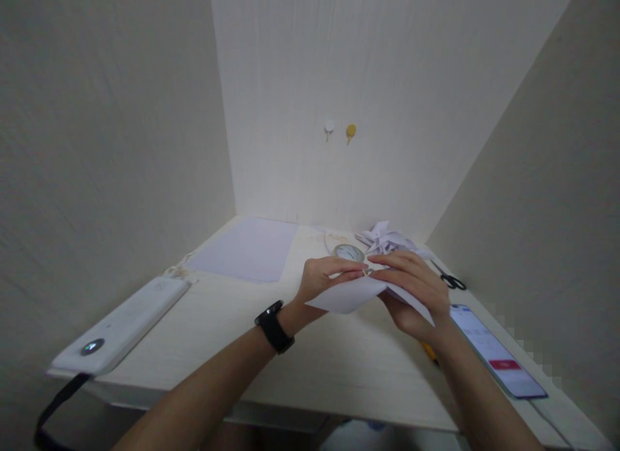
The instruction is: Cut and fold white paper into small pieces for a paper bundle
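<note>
The pale desk (300, 367) fills the lower view, with a flat lilac sheet (245, 249) at its 11 o'clock and a white power bank (123, 323) at 9 o'clock. A phone (498, 351) lies at 3 o'clock. At centre, the left hand (323, 275) and right hand (415, 291) both pinch a folded white paper (356, 294), held just above the desk; its long axis runs 9 to 4 o'clock, one corner pointing toward 4 o'clock. Behind, at 12 o'clock, sit folded paper pieces (387, 239), a tape roll (349, 252) and black scissors (451, 280).

Matt white paper sheet (346, 296), pale wood-grain table (339, 367), glossy glass phone (496, 351)
</note>
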Demonstrator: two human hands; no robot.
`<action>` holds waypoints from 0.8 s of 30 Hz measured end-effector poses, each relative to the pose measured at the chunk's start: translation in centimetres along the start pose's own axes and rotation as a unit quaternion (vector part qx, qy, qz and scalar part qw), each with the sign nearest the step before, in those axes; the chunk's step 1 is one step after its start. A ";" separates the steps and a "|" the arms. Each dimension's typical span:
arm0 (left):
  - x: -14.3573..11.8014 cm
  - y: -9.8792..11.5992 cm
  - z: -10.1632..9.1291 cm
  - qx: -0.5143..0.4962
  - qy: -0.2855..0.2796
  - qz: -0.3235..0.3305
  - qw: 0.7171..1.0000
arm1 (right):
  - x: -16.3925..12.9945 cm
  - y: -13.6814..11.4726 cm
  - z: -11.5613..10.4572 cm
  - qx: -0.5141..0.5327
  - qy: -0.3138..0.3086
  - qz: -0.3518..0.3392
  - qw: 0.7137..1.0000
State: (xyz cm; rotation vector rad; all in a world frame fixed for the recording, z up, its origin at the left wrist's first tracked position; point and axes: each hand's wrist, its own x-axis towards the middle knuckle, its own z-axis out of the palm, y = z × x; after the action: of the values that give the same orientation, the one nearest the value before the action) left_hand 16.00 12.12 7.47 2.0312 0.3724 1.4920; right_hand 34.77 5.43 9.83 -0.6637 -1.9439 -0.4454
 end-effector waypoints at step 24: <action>0.0 0.0 -0.4 0.060 -0.009 0.052 0.997 | 0.6 -0.3 0.0 0.019 -0.010 0.017 1.000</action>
State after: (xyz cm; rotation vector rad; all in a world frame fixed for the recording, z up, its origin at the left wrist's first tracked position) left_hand 15.62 12.18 7.53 2.1862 0.3615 1.5466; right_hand 34.34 5.36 10.34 -0.6790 -1.9523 -0.3806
